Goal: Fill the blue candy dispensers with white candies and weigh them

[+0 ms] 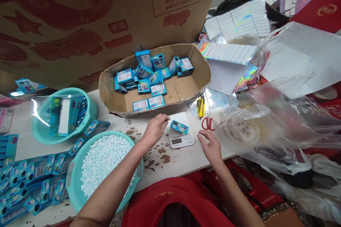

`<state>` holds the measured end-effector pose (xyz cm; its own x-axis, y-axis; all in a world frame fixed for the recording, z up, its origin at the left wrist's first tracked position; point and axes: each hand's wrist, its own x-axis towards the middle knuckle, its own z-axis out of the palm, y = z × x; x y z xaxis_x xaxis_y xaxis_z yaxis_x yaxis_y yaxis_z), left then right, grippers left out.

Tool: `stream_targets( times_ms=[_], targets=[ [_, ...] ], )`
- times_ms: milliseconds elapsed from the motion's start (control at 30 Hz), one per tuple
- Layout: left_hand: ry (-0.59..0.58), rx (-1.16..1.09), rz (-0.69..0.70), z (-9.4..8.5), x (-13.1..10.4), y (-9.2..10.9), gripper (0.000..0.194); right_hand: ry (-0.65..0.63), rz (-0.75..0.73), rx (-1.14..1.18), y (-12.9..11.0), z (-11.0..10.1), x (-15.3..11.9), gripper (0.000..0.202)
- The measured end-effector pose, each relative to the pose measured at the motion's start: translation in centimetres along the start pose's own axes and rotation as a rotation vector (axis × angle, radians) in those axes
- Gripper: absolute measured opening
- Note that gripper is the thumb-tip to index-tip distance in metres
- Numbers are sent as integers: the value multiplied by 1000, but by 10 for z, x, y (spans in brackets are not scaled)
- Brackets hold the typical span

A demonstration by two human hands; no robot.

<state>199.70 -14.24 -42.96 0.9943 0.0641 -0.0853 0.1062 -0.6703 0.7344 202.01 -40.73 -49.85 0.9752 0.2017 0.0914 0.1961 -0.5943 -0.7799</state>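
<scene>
A small blue candy box (179, 127) lies on the pan of a white digital scale (182, 141), its printed side up. Left of the scale is my left hand (156, 128), its fingers curled together in a pinch; whatever they may hold is too small to make out. My right hand (211, 145) rests just right of the scale, thumb and fingers apart, holding nothing. Neither hand touches the box. Beneath my left forearm stands a turquoise basin (71, 181) full of pale blue and white candies (106, 158).
Behind the scale sits a cut-down cardboard tray (186, 92) with several blue boxes. Red-handled scissors (207, 123) and a yellow cutter (200, 106) lie at its right. Another turquoise basin (92, 108), rows of blue boxes (39, 170) and plastic bags (250, 124) flank the area.
</scene>
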Motion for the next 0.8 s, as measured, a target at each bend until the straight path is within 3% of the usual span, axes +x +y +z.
stream_targets(
  times_ms=[100,233,333,433,533,667,800],
  targets=[
    [151,20,-79,-13,-35,-25,17,-16,15,-2,-1,-1,-1,23],
    [325,179,-261,-27,-106,-73,23,-33,51,-3,-3,-2,-3,25],
    [349,314,-409,-33,-155,-103,27,-48,80,3,-3,0,-6,27],
    [330,398,-502,-35,-187,-118,29,-64,120,32,-8,4,-9,31],
    [321,424,-520,-34,-199,-118,30,-93,161,123,-21,11,-8,44],
    [327,379,-502,-31,-200,-112,29,-133,106,128,-38,29,1,65],
    [377,182,-515,-26,-193,-104,27,-145,99,109,-48,51,15,57]
  ],
)
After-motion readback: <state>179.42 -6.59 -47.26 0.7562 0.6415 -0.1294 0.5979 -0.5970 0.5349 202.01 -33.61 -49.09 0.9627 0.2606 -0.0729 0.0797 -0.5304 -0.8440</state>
